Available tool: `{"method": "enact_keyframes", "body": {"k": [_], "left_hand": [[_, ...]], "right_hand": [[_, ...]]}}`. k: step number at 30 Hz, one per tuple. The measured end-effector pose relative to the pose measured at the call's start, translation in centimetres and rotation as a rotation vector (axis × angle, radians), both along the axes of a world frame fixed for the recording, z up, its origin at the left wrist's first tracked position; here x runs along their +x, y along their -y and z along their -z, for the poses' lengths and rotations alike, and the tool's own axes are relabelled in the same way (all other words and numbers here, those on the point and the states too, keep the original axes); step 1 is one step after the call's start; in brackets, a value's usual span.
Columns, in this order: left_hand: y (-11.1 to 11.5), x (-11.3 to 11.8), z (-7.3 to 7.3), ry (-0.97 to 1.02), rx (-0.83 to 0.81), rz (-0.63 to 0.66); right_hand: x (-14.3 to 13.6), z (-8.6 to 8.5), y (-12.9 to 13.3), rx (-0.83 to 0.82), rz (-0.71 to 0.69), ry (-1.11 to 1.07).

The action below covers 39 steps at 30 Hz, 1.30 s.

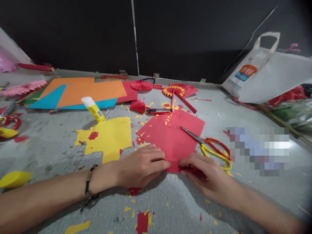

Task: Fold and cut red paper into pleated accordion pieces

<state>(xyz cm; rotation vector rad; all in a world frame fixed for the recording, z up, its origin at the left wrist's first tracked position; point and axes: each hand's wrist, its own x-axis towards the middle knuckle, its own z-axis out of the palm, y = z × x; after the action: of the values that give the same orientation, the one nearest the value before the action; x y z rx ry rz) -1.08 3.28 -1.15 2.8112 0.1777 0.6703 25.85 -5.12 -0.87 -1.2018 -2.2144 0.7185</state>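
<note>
A sheet of red paper (170, 139) lies flat, one corner toward the back. At its near edge my left hand (143, 165) has its fingers curled together, the tips pressed on the paper. My right hand (207, 172) is closed on the same near edge, thumb and fingers pinching it; part of the grip is hidden under the palm. Scissors (198, 138) with red and yellow handles rest across the sheet's right side, just behind my right hand. Left of the sheet is a cut yellow paper (114, 135) with a small red cut-out (93, 135) on it.
A glue stick (94, 109) stands behind the yellow paper. Farther back are orange sheets (92, 94), a box cutter (159, 110) and pleated paper fans (141, 85). A white bag (253, 78) stands at the back right. Paper scraps (142, 221) litter the front; a blurred patch (260, 149) covers something right.
</note>
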Motion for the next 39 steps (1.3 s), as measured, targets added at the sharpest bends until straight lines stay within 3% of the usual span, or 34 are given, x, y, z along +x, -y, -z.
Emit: {"method": "enact_keyframes", "body": {"k": [5, 11, 20, 26, 33, 39], "left_hand": [[0.0, 0.1, -0.4, -0.035, -0.009, 0.021], [-0.2, 0.3, -0.4, -0.045, -0.014, -0.002], [-0.2, 0.3, -0.2, -0.063, -0.014, -0.052], [-0.1, 0.4, -0.4, -0.052, -0.037, -0.034], [-0.3, 0.4, 0.0, -0.066, -0.043, -0.060], [-0.2, 0.4, -0.1, -0.017, -0.141, -0.109]], "right_hand": [[-0.3, -0.6, 0.4, -0.127, 0.034, -0.061], [-0.4, -1.0, -0.1, -0.063, -0.020, -0.014], [0.1, 0.1, -0.2, 0.087, -0.052, 0.037], [-0.2, -0.3, -0.3, 0.124, -0.082, 0.115], [0.3, 0.2, -0.2, 0.191, -0.054, 0.183], [0.5, 0.3, -0.1, 0.176, -0.010, 0.085]]}}
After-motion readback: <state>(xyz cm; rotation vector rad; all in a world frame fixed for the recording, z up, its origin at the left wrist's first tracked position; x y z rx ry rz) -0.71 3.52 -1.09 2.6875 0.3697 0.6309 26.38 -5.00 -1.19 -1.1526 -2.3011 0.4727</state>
